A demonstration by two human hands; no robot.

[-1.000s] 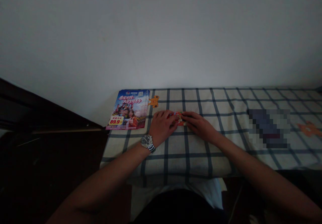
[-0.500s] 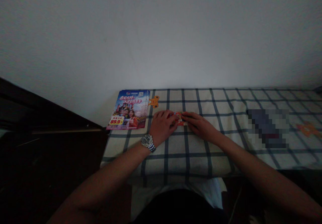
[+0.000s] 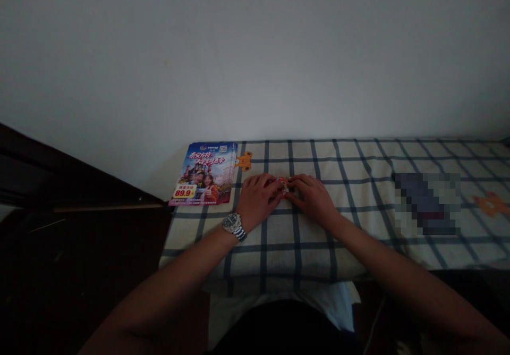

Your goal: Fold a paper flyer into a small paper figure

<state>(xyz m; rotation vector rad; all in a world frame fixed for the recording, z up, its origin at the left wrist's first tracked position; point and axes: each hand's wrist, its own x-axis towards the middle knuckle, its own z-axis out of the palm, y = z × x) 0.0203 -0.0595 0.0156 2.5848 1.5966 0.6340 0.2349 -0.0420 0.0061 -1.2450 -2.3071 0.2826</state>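
Pale plaster wall (image 3: 255, 62) fills the upper view, with dark wooden furniture (image 3: 79, 185) low on the left. Below the wall lies a white cloth with blue checks (image 3: 287, 256), its near edge bulging toward the person's white shirt (image 3: 334, 307). At the cloth's far left corner sits a stack of glossy leaflets (image 3: 203, 174) bearing a yellow 89.9 price label, with an orange bear motif (image 3: 243, 160) just beside it. A second orange motif (image 3: 492, 204) lies near the right end, and a pixelated patch (image 3: 426, 203) hides whatever lies left of it.

Both hands work close together near the far edge, around the middle of the cloth. The left hand (image 3: 257, 198), a steel wristwatch (image 3: 233, 224) on its wrist, is curled low with its fingers forward. The right hand (image 3: 313, 198) is arched, its fingertips meeting the left hand's around a small red-and-gold printed piece (image 3: 282, 185), which is mostly hidden between them. Both touch the piece, but whether either truly grips it cannot be told. The step in hand appears to be close fingertip work, and a piece this small calls for fine, careful pinching.
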